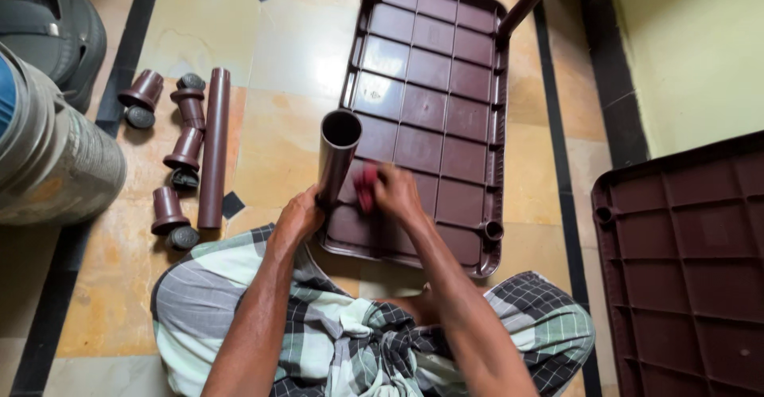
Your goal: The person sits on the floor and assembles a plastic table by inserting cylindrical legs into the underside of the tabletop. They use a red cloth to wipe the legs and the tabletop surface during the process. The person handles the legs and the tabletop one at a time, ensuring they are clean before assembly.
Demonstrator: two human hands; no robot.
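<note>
Nearest my camera is the checked cloth [350,341] over my lap, both forearms reaching out across it to the work on the tiled floor [278,150].

The biggest piece ahead of my hands is the brown ribbed plastic shelf panel [430,95], lying flat with its underside up. A second brown panel [692,270] lies well off to the right of my right hand, and a grey metal drum [56,158] stands well to the left of my left hand.

My left hand [301,216] is clenched around the lower end of a brown plastic tube [337,154], which stands roughly upright at the panel's near left corner, its open mouth towards me. My right hand [395,192], just right of the tube, is closed on a small red cloth [367,186], pressed against the tube or the panel beside it; I cannot tell which.

Another long tube [214,146] lies on the floor to the left of my left hand, with a scatter of small brown cup-shaped connectors [188,146] and dark round caps [183,238] just beyond it.

I judge the step in hand to be wiping the tube and setting it at the corner. The next move looks to call for a firm left-hand hold, keeping the tube plumb over its socket, which my hand hides.
</note>
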